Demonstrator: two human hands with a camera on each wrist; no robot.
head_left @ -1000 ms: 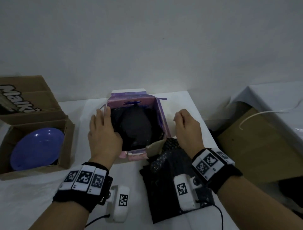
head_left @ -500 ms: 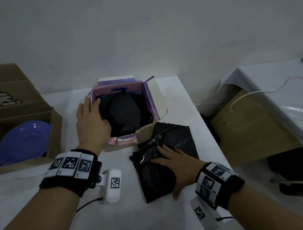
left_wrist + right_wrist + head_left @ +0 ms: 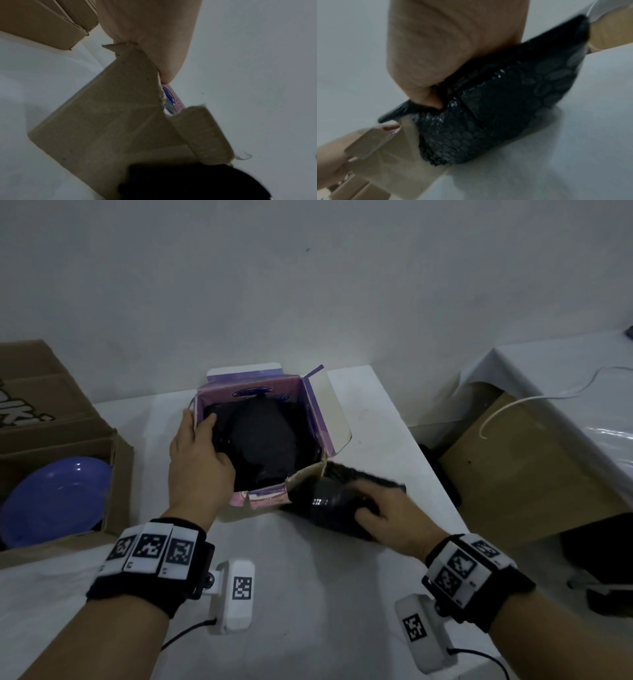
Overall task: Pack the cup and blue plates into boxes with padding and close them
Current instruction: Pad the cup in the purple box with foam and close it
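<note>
**White table and its load**

White-covered table (image 3: 308, 594), set against a pale wall. At the back centre, an open pink-and-purple box (image 3: 310, 402) with flaps raised and dark padding inside. Just beside its near right corner, touching a flap, a bunched sheet of black bubble wrap (image 3: 329, 505), partly lifted off the cloth. On the left edge, an open brown cardboard box (image 3: 116, 474) holding a blue plate (image 3: 54, 505).
</note>
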